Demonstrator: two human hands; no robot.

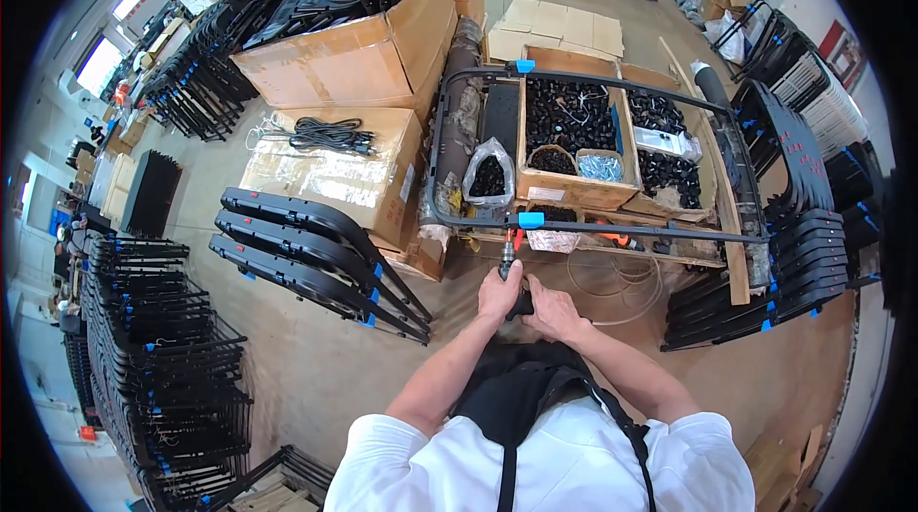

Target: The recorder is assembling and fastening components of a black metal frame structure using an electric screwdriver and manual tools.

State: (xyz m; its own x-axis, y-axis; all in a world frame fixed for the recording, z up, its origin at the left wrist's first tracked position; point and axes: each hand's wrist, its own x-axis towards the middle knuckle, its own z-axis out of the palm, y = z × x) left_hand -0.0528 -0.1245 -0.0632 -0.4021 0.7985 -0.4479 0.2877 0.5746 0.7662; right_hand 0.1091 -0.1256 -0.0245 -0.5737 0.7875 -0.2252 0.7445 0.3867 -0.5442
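My left hand (499,295) is closed around the body of a power drill (507,252), just behind its chuck. Lower down, my right hand (555,309) is closed at its black handle, with some fingers hidden. The drill's front end points away from me and meets the near rail of a black tubular frame (626,227), or sits just under it; I cannot tell which. That frame lies flat across the bench. Blue pieces wrap its near rail (531,219) and far rail (525,66).
Within the frame stand a wooden box (574,189) of black parts, a clear bag (490,174) and a tray of bluish screws (601,168). A wooden plank (734,268) juts toward me at right. Stacked black frames (287,235) lean at left, others (794,263) at right. Cartons (330,163) stand far left.
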